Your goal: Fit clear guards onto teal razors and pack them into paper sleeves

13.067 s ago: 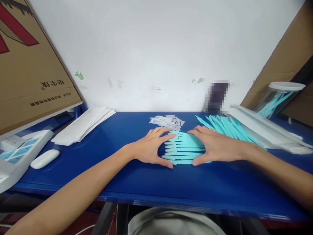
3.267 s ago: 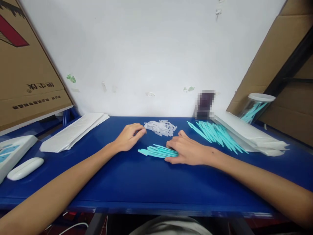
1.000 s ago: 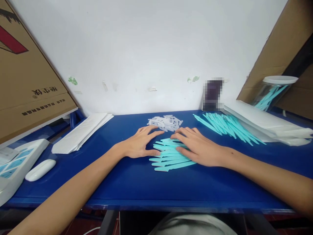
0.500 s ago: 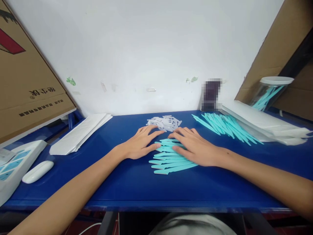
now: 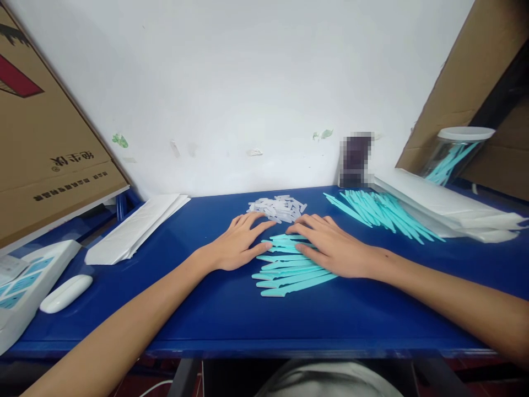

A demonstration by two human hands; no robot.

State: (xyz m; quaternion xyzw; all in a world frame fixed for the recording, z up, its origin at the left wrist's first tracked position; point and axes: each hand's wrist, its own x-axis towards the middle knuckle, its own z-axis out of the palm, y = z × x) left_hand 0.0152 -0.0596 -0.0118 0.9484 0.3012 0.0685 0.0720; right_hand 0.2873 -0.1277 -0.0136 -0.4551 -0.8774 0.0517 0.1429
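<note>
Several flat turquoise plastic sticks (image 5: pixel 289 270) lie fanned side by side on the blue table (image 5: pixel 248 320), their rounded ends pointing left. My right hand (image 5: pixel 330 248) lies flat on their right part with its fingers spread. My left hand (image 5: pixel 239 245) rests open just left of the fan, thumb and fingertips touching the sticks' upper ends. A small heap of pale lilac plastic bits (image 5: pixel 276 207) sits just beyond both hands.
A larger spread of turquoise sticks (image 5: pixel 380 212) lies at the back right, beside stacked white sleeves (image 5: pixel 446 207) and a clear jar of sticks (image 5: pixel 454 154). Other white sleeves (image 5: pixel 132 229), a white mouse (image 5: pixel 66 292), a white tray (image 5: pixel 25 281) and a cardboard box (image 5: pixel 49 138) stand left.
Over the last second both hands have stayed on the fan; the lowest sticks have slid a little nearer me and the fan has spread slightly. Earlier the sticks lay in a tighter bundle.
</note>
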